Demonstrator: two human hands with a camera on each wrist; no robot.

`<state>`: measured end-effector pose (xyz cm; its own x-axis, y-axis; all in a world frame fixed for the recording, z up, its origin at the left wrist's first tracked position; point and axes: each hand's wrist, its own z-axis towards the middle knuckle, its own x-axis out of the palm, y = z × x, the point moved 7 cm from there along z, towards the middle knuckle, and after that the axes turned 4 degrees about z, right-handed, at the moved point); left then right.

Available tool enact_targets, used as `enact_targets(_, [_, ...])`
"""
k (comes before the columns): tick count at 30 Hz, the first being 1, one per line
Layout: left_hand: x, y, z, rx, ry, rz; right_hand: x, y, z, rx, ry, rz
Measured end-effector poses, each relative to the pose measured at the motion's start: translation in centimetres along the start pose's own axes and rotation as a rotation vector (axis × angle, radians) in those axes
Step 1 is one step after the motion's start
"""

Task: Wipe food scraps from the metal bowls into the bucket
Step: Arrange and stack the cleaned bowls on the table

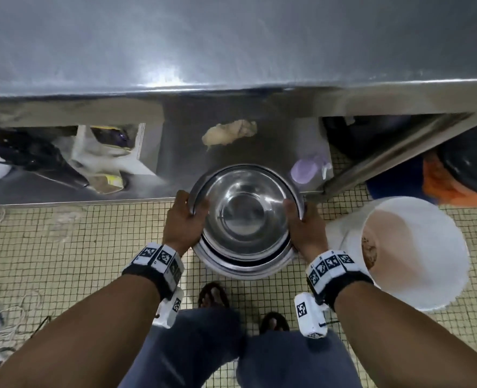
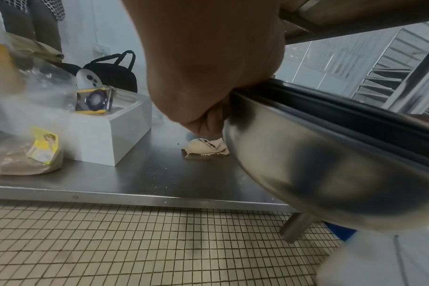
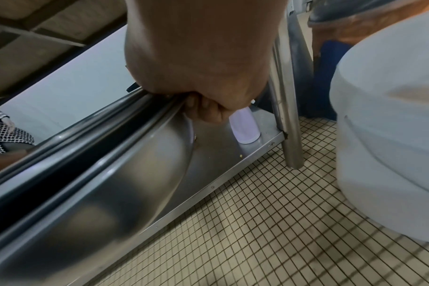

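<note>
1. We hold a nested stack of metal bowls (image 1: pixel 245 219) with both hands, one on each side of the rim; a wide stack likely needs two opposed holds so it stays level and the bowls do not slide apart.
2. Left hand (image 1: pixel 182 222): grip clenched on the left rim, thumb over the top edge, fingers curled under the outer wall as the left wrist view shows (image 2: pixel 208 123).
3. Right hand (image 1: pixel 304 229): grip clenched on the right rim in the same way; fingers tuck under the rim in the right wrist view (image 3: pixel 208 110).
4. The stack sits in the air above the tiled floor (image 1: pixel 63 247), at the front edge of the lower steel shelf (image 1: pixel 181 152), under the steel worktop (image 1: pixel 231 46); it does not rest on the shelf, as far as we can tell.
5. The top bowl looks clean inside; contents of the lower bowls are hidden.
6. The white bucket (image 1: pixel 410 247) stands on the floor just to the right of the stack, mouth up, brownish residue on the inner wall; near enough to tip scraps in with a short move.
7. A beige rag (image 1: pixel 228 133) lies on the shelf behind the stack, within reach for wiping; a lilac bottle (image 1: pixel 305 170) stands at the shelf's right corner.
8. Judgement: we are carrying or repositioning the stack; wiping not yet begun on these bowls.
</note>
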<state>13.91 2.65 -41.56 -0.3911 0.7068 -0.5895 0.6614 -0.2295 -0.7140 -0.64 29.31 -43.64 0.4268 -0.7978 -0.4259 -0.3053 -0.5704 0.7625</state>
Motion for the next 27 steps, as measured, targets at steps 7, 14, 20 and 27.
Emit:
enact_targets(7, [5.4, 4.7, 6.2, 0.046, -0.029, -0.063, 3.5, -4.2, 7.9, -0.162, 0.009, -0.069])
enact_targets(14, [9.8, 9.5, 13.5, 0.023, -0.068, -0.116, 6.6, -6.4, 15.0, -0.264, -0.013, -0.075])
enact_targets(20, [10.9, 10.4, 16.3, 0.015, -0.119, -0.054, 8.7, -7.4, 19.4, -0.305, -0.032, -0.154])
enact_targets(27, [12.4, 10.5, 18.9, 0.053, -0.103, -0.031, 9.9, -9.4, 23.3, -0.308, -0.075, -0.187])
